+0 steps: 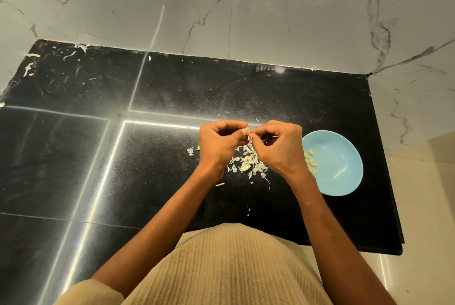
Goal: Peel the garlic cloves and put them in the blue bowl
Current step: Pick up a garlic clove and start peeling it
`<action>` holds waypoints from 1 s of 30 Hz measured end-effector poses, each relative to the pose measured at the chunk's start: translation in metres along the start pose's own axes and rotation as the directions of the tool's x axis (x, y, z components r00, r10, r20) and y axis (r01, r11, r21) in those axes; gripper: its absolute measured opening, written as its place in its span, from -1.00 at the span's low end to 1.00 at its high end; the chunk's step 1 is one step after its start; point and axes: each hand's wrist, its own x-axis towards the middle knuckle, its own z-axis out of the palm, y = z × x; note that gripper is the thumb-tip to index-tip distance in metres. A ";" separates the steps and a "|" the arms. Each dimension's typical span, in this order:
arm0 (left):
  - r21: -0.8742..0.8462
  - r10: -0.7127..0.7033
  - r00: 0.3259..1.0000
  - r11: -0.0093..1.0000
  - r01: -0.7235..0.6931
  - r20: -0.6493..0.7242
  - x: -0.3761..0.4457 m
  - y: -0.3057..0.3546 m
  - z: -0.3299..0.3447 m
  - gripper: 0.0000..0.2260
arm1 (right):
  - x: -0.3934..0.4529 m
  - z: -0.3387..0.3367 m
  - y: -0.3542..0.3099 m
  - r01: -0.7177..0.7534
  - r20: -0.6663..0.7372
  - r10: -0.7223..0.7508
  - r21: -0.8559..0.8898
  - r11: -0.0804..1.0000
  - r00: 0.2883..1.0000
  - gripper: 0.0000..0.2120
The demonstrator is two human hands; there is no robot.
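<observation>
A: Where's the small pale garlic clove [248,133]?
B: Pinched between left hand [218,143] and right hand [278,148], fingers curled narrow, above papery white skins [247,163].
A: And the round light-blue bowl [342,176]?
B: Just right, holding peeled yellowish cloves [310,160]

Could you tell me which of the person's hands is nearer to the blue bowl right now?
The right hand. It sits just beside the blue bowl, at its left rim, pinching a garlic clove. The left hand holds the same clove from farther left.

Both hands [219,143] [278,147] on 1 garlic clove [248,132], beside blue bowl [344,181].
</observation>
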 end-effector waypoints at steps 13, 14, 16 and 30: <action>-0.007 0.042 0.999 0.999 -0.042 0.010 -0.003 0.000 0.003 -0.92 | -0.001 0.003 -0.005 -0.088 -0.045 0.093 0.092 0.992 0.995 -0.97; -0.012 0.046 0.999 0.999 -0.045 0.010 -0.003 0.000 0.003 -0.92 | -0.001 0.003 -0.005 -0.106 -0.043 0.112 0.111 0.988 0.993 -0.96; -0.041 0.044 0.999 0.998 -0.043 0.021 -0.003 0.001 0.002 -0.93 | 0.000 0.004 -0.006 -0.155 -0.026 0.162 0.180 0.971 0.986 -0.95; 0.140 0.106 0.993 0.985 -0.097 -0.056 -0.001 -0.006 0.003 -0.90 | 0.000 0.003 -0.005 -0.260 0.031 0.265 0.326 0.909 0.964 -0.91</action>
